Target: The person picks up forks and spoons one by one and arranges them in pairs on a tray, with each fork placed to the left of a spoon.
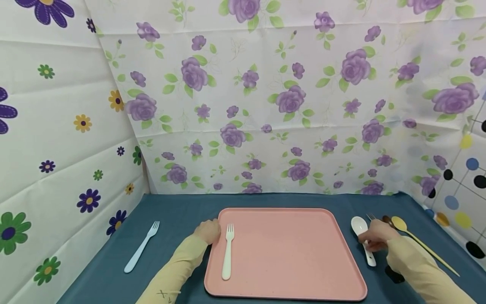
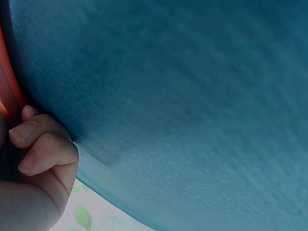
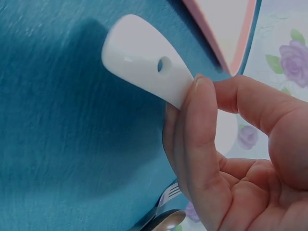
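Observation:
My right hand (image 1: pixel 379 235) pinches a white spoon (image 1: pixel 368 252) by its handle, to the right of the pink tray. In the right wrist view, the spoon's rounded handle end, with a hole through it, sticks out past my thumb and fingertips; my fingers hide its middle. With curled fingers my left hand (image 1: pixel 208 232) grips the left rim of the pink tray (image 1: pixel 288 253). The left wrist view shows those fingers at the tray's edge (image 2: pixel 8 82). A white fork (image 1: pixel 228 253) lies on the tray near its left side, tines away from me.
A pale blue fork (image 1: pixel 141 248) lies on the dark blue cloth (image 1: pixel 182 207) at left. Right of my right hand are a yellow long-handled spoon (image 1: pixel 425 245), a brown spoon (image 1: pixel 387 220) and a metal fork (image 1: pixel 370 216). Floral sheets (image 1: pixel 258 93) hang behind and beside the table.

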Tool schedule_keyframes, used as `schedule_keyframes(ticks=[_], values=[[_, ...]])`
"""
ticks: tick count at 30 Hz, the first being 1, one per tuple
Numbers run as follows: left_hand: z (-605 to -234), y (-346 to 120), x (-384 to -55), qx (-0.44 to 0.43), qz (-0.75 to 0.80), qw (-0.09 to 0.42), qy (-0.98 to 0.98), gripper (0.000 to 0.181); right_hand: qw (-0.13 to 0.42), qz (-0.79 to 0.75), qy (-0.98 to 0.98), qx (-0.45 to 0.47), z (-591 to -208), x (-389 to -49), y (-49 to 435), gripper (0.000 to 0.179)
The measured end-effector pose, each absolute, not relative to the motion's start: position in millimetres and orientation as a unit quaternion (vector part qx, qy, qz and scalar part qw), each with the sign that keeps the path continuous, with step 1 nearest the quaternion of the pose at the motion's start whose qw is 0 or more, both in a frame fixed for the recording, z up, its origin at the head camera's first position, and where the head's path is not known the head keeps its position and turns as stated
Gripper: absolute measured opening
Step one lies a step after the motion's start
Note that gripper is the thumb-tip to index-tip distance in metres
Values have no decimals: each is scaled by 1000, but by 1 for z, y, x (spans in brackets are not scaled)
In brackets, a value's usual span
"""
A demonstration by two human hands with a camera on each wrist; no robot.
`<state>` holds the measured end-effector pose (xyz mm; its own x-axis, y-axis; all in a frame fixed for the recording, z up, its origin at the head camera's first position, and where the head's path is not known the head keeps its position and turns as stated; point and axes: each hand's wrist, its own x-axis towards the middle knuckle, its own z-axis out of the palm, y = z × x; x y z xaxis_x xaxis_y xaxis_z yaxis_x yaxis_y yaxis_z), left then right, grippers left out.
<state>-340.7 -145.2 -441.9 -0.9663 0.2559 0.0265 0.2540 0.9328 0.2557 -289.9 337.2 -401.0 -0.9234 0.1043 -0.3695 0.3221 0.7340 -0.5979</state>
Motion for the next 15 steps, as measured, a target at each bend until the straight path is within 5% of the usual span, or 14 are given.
schedule_keyframes(ticks=[15], values=[[-443,-146,-342,126,132,4,983,22,160,-350,917,108,-391,-291,318,17]])
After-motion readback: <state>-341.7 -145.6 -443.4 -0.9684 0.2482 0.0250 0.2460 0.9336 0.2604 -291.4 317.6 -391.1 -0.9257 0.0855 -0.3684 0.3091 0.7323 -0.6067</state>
